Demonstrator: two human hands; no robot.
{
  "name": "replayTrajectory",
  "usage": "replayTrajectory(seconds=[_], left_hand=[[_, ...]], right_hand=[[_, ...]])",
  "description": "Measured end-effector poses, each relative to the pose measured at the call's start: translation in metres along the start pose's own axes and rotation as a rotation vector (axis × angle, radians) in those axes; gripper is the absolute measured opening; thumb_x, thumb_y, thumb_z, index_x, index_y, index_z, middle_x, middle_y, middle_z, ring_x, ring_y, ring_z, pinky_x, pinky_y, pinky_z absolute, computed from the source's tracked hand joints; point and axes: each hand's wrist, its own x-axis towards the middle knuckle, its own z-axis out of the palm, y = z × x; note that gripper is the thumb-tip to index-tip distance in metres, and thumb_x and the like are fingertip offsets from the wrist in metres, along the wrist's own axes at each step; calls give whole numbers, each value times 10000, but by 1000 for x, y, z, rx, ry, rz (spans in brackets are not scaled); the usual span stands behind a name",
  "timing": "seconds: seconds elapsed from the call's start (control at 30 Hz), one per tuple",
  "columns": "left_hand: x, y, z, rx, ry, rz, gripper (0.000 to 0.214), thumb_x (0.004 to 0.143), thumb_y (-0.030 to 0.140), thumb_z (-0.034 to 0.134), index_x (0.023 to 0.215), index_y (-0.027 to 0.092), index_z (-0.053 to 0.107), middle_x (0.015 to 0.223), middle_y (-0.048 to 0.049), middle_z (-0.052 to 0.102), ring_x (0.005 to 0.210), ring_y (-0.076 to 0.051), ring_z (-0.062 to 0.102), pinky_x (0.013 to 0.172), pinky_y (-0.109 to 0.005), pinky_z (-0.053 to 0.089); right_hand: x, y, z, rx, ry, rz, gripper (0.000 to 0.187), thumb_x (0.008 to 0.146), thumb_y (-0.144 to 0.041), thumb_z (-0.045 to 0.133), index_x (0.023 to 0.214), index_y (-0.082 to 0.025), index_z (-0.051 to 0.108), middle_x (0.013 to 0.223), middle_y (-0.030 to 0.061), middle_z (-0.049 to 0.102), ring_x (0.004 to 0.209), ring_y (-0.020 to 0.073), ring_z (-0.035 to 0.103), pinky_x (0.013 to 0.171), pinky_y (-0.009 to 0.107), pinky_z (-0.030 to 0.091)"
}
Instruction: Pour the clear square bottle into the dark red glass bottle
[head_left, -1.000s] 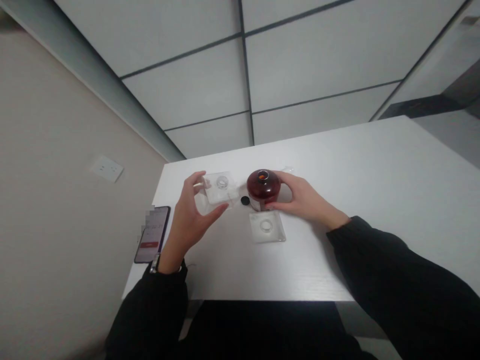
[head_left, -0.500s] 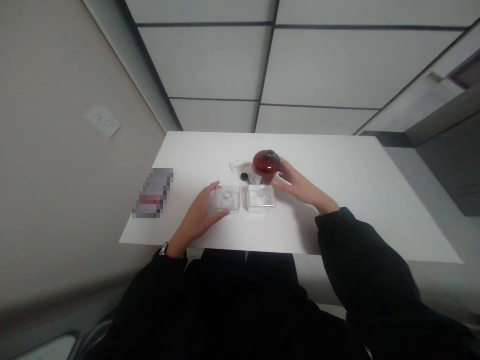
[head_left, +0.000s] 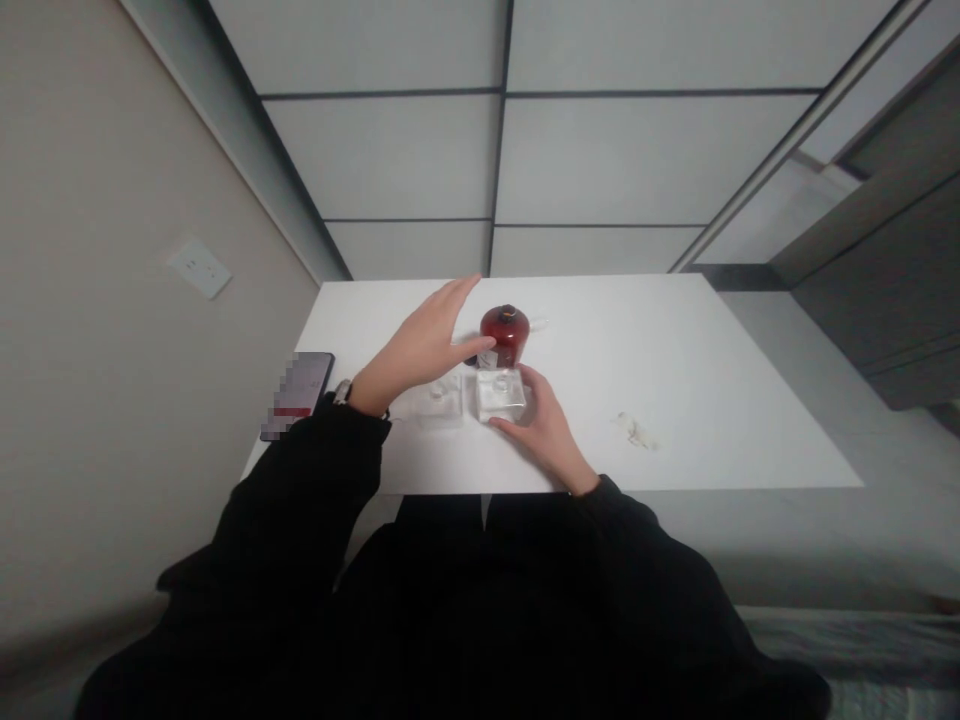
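Observation:
My left hand (head_left: 420, 345) is raised above the table with its fingers stretched out and its thumb apart. The thumb tip overlaps the red-brown bottle (head_left: 505, 332) in the view; I cannot tell whether they touch. A clear square box (head_left: 500, 396) is held in my right hand (head_left: 549, 425), thumb at the near side and fingers at the far right corner. Beside it, below my left wrist, lies a second clear square box (head_left: 441, 400). A black cap (head_left: 471, 358) shows in part behind my left thumb.
A phone (head_left: 300, 390), partly blurred out, lies at the table's left end by the wall. Right of my hand is a small pale crumpled thing (head_left: 636, 431) on the white table (head_left: 720, 400). Something clear (head_left: 538, 324) shows behind the bottle.
My left hand has left the left clear box and moved up toward the bottle. My right hand has let go of the bottle and come down onto the right clear box.

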Motion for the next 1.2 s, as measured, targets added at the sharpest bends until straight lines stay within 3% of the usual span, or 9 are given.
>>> replayTrajectory(seconds=[0.1, 0.23, 0.4, 0.57, 0.9, 0.97, 1.03, 1.1, 1.2], left_hand=[[26, 3, 4, 3, -82, 25, 815, 972, 448, 704, 1654, 159, 364, 1719, -192, 424, 1587, -325, 439, 1308, -493, 356], [37, -1, 12, 0, -130, 4, 760, 963, 413, 733, 1617, 160, 441, 1557, -173, 625, 1410, -333, 623, 1195, -472, 468], [32, -7, 19, -34, -92, 8, 633, 967, 437, 733, 1513, 159, 573, 1517, -150, 659, 1362, -309, 644, 1189, -456, 459], [26, -3, 13, -16, -143, 76, 464, 950, 446, 745, 1339, 196, 696, 1398, -105, 727, 1278, -285, 671, 1119, -419, 486], [-5, 11, 5, -50, -272, 153, 568, 895, 569, 796, 1327, 214, 695, 1382, -99, 729, 1310, -300, 644, 1142, -441, 480], [-15, 10, 0, -85, -230, 180, 703, 890, 658, 770, 1418, 213, 641, 1490, -127, 663, 1410, -319, 580, 1210, -465, 439], [-26, 5, -5, -142, -100, 159, 777, 923, 726, 688, 1500, 219, 575, 1570, -141, 593, 1470, -317, 530, 1250, -471, 409], [-36, -7, -5, -208, 74, 106, 690, 990, 713, 589, 1483, 229, 586, 1509, -125, 633, 1408, -287, 579, 1217, -452, 445], [-48, -36, 8, -276, 289, -48, 480, 1053, 563, 520, 1361, 221, 659, 1284, -86, 737, 1188, -231, 685, 1055, -395, 536]], right_hand=[[6, 1, 2, -14, 35, -30, 805, 754, -528, 889, 1412, -236, 527, 1417, 176, 628, 1326, 363, 623, 1190, 615, 476], [-2, 1, -6, -11, 39, -27, 718, 724, -531, 923, 1285, -236, 586, 1319, 151, 686, 1261, 357, 664, 1140, 589, 525], [-23, 0, -30, 9, 45, 56, 786, 686, -587, 942, 1293, -213, 611, 1311, 153, 729, 1236, 358, 703, 1131, 575, 551], [-42, -6, -57, -24, 97, 69, 775, 685, -645, 929, 1263, -210, 652, 1283, 143, 750, 1197, 349, 727, 1099, 562, 589], [-48, -29, -90, -97, 302, -98, 740, 712, -593, 938, 1299, -232, 668, 1285, 117, 746, 1173, 314, 735, 1040, 529, 628], [-43, -33, -94, -123, 320, -155, 729, 724, -575, 939, 1308, -234, 668, 1289, 115, 743, 1180, 312, 733, 1025, 522, 636], [-37, -37, -98, -162, 335, -198, 729, 729, -563, 940, 1320, -236, 667, 1295, 118, 743, 1180, 316, 735, 997, 516, 647], [-29, -40, -101, -215, 351, -230, 740, 732, -560, 939, 1338, -241, 660, 1302, 123, 742, 1182, 325, 734, 968, 517, 656], [-16, -44, -102, -296, 360, -319, 762, 740, -551, 939, 1372, -245, 645, 1288, 128, 745, 1178, 334, 734, 953, 525, 662]])
